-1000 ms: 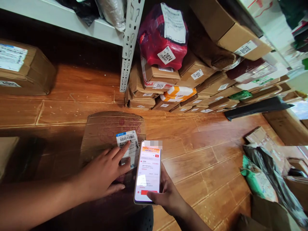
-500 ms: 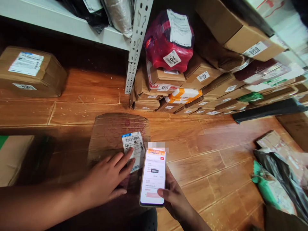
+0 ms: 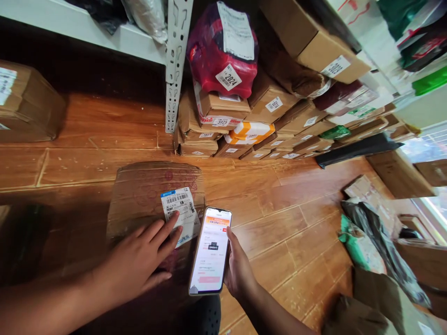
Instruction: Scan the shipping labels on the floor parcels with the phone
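Parcel [image 3: 153, 195] lies on floor [image 3: 279, 223], phone [image 3: 210, 251] right of it, stacked boxes [image 3: 244, 125] behind.

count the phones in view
1: the phone is held in the right hand, beside the parcel under the left hand. Others may be hidden among the parcels.

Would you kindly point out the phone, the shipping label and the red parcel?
phone [image 3: 210, 251]: head view, middle of its lit screen.
shipping label [image 3: 179, 204]: head view, barcode area above the fingertip.
red parcel [image 3: 209, 60]: head view, red wrap left of its white label.
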Motion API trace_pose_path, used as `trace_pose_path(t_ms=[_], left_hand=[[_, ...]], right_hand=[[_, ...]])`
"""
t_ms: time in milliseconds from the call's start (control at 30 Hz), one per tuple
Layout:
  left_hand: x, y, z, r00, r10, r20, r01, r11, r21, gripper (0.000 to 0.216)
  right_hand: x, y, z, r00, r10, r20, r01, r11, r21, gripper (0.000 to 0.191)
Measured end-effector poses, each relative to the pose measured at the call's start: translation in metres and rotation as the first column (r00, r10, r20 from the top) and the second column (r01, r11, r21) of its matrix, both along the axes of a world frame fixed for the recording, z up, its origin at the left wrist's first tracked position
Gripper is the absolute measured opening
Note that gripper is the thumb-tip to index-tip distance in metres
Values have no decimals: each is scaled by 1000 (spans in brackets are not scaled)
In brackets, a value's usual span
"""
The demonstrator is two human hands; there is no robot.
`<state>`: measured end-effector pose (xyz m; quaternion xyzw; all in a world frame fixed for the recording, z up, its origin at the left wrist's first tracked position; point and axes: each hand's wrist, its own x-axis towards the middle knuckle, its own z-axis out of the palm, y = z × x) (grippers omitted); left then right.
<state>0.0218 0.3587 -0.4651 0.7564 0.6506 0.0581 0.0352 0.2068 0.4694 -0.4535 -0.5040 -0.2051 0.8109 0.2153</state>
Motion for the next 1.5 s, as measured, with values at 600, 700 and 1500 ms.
trace_pose_path(t_ms=[600, 700, 1500], left_hand=[[2, 4, 2, 999, 25, -42, -19, 991, 130, 69], [2, 4, 2, 999, 21, -41, -15, 990, 137, 68], [0, 2, -9, 999, -8, -39, 13, 993, 117, 68]], right_hand=[[1, -1, 0, 998, -8, 63, 10, 1000, -29, 64], [1, 0, 0, 998, -4, 62, 6, 999, -41, 66], [0, -1, 1, 995, -5, 104, 4, 1000, 17, 53]])
